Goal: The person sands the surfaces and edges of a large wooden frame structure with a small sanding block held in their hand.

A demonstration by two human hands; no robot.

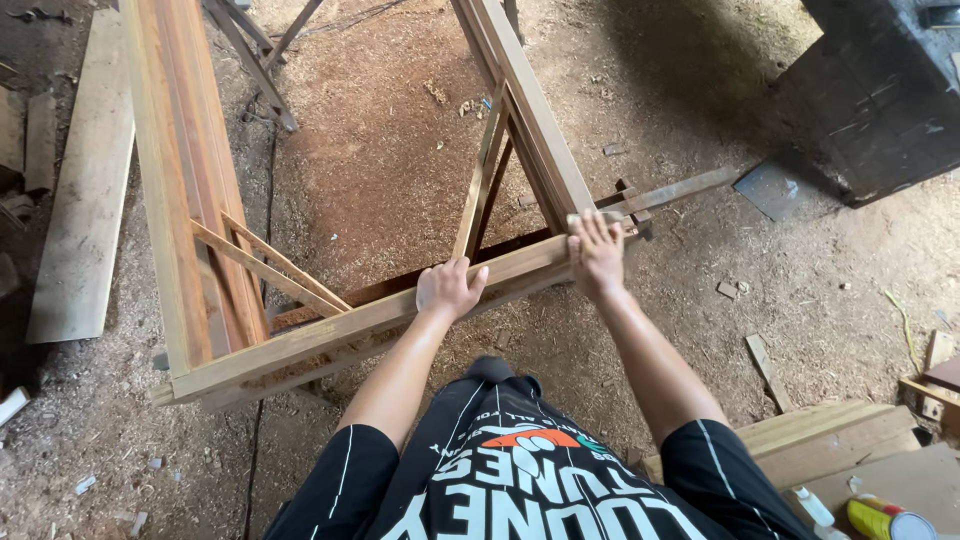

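A large wooden frame (330, 325) stands in front of me on a floor covered in sawdust. My left hand (450, 287) is closed over the near rail of the frame, about midway along it. My right hand (596, 252) lies flat with fingers spread on the frame's right corner, where the near rail meets the right side rail (530, 110). Thin diagonal braces (265, 265) are fixed across the left corner, and another brace (478, 180) runs near the right corner.
A metal bar (680, 188) sticks out past the right corner. Loose planks (85, 180) lie at the left. A dark block (880, 100) stands at the upper right. Boards (830, 440) and a yellow can (885, 520) are at the lower right.
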